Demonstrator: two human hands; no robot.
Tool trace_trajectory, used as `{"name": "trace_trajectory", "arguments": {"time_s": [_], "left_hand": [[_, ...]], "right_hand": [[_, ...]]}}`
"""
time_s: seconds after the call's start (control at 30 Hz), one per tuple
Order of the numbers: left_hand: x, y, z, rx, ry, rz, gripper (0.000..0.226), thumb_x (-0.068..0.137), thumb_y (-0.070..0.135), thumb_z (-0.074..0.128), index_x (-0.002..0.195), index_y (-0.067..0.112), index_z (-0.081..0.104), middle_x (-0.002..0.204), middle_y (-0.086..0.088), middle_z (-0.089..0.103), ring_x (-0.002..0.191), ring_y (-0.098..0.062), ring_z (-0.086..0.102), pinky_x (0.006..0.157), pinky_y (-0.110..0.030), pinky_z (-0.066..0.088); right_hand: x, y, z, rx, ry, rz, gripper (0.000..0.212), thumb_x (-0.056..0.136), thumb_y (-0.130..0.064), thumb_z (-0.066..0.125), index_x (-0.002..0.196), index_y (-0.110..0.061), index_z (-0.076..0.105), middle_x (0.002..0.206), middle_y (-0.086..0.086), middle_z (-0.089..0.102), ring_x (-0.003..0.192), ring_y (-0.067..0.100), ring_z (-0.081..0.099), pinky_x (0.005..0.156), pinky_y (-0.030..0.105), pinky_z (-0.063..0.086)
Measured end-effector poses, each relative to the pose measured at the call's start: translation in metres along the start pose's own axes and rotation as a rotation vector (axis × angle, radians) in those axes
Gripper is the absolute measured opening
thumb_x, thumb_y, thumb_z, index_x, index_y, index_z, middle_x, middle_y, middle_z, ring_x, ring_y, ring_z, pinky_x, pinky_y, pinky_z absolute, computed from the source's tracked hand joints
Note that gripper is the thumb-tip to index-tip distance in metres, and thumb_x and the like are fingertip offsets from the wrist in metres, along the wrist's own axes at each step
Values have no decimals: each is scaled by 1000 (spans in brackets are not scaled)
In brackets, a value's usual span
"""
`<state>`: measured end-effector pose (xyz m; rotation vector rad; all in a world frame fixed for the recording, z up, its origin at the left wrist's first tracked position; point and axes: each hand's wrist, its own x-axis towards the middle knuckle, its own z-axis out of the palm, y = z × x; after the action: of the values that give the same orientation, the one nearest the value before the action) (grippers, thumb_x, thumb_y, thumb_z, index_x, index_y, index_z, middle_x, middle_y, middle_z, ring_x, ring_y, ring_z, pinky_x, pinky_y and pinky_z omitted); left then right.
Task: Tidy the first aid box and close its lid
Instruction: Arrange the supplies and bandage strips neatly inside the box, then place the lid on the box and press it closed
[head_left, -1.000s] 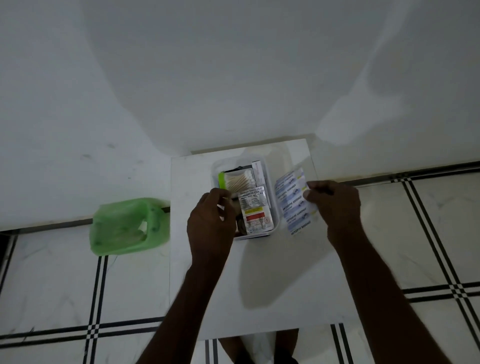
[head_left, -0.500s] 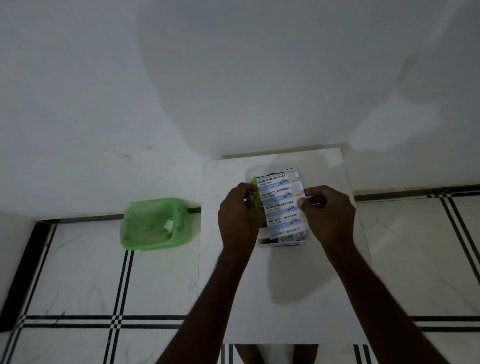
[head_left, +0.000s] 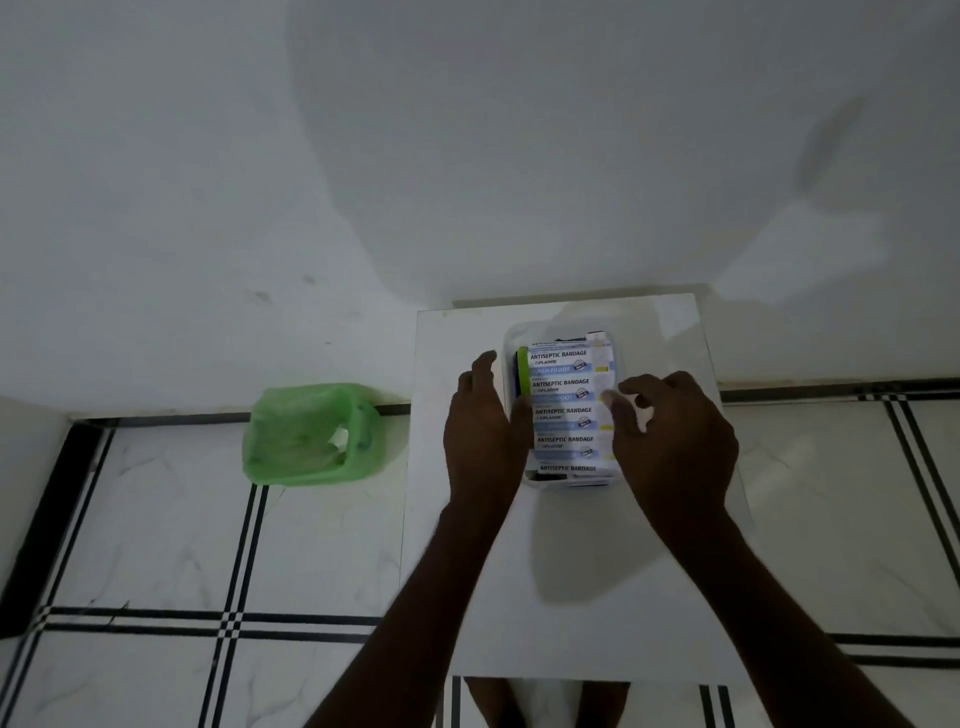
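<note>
Bandage strip lies in the box on the table, bin left

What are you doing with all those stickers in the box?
Those are antiseptic bandage strips, not stickers. A person is tidying a small clear first aid box on a white table. The strips lie on top of the other things in the box. The left hand is at the box's left side and the right hand at its right. No lid is on it yet. A green bin sits on the floor nearby.
</note>
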<state>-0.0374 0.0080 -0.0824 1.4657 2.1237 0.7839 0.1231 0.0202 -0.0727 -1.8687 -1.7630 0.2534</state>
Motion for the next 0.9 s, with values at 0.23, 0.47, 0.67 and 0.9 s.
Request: {"name": "trace_trajectory", "arguments": {"time_s": [0.23,0.47,0.67,0.9], "left_hand": [[9,-4,-6,23,-67,-110,18,94,17,58,105,10,70,98,-6,76,87,-24,71,67,-21,37],[9,-26,-18,-141,-28,-149,25,84,26,56,101,16,72,86,-5,77,69,-23,74,68,-45,62],[12,-28,-19,-224,-33,-179,25,83,29,58,100,19,73,83,-3,77,70,-20,75,67,-46,62],[11,-13,5,-165,-91,-167,23,91,22,61,110,17,73,93,-4,78,70,-21,74,73,-42,61]], "right_hand": [[18,62,47,151,-495,348,19,88,-16,65,97,-2,73,95,17,76,80,29,68,78,32,52],[22,59,70,161,-569,267,14,82,-14,69,84,-2,76,83,16,76,81,34,71,77,37,56],[33,70,17,540,-396,552,8,81,-10,72,78,-2,69,78,19,71,81,38,72,76,46,62],[45,35,-59,442,-196,209,18,80,-8,74,96,-11,66,75,1,69,65,11,67,60,23,55]]}}
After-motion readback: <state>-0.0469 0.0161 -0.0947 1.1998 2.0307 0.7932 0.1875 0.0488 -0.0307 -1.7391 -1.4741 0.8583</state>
